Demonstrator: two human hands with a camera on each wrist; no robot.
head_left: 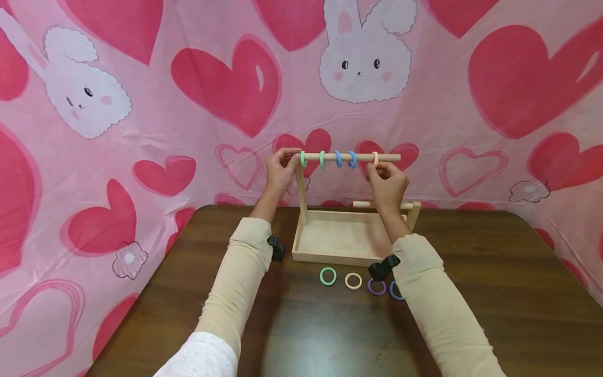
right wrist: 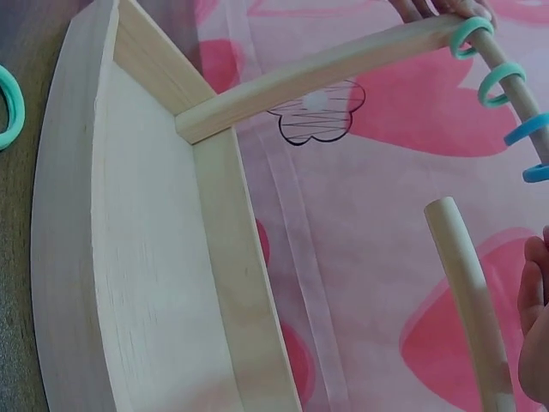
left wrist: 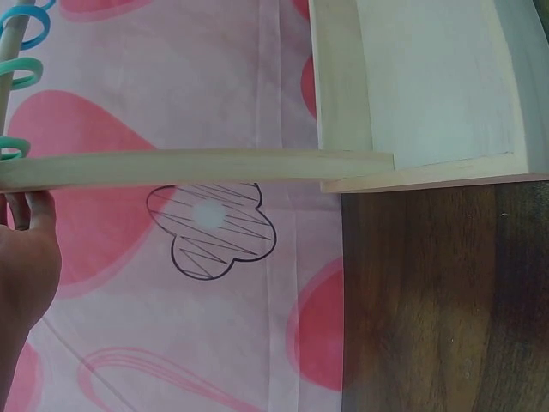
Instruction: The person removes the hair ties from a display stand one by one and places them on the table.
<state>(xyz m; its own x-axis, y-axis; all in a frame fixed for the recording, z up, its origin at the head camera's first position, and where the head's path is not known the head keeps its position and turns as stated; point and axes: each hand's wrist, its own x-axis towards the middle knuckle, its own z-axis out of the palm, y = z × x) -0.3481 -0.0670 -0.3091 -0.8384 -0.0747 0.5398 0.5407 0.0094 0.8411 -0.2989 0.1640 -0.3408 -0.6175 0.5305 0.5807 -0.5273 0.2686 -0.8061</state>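
Observation:
A wooden stand has a post (head_left: 302, 193) at its left with a horizontal rod (head_left: 388, 157) on top. My left hand (head_left: 281, 170) grips the post's top corner, beside a green ring (head_left: 303, 159) hung at the rod's left end. A second green ring (head_left: 322, 159) and two blue rings, one of them the left blue ring (head_left: 338, 159), hang farther right. Near the free end, my right hand (head_left: 388, 186) pinches a peach ring (head_left: 375, 158) that is around the rod. In the right wrist view, only part of the right hand (right wrist: 536, 326) shows and its ring is out of sight.
Below is the stand's shallow tray (head_left: 339, 258). A lower rod (head_left: 363, 204) extends left from the short right post (head_left: 413, 215). In front on the dark table lie a green ring (head_left: 321, 277), a peach ring (head_left: 346, 283), a purple ring (head_left: 377, 294) and a partly covered blue ring (head_left: 395, 297).

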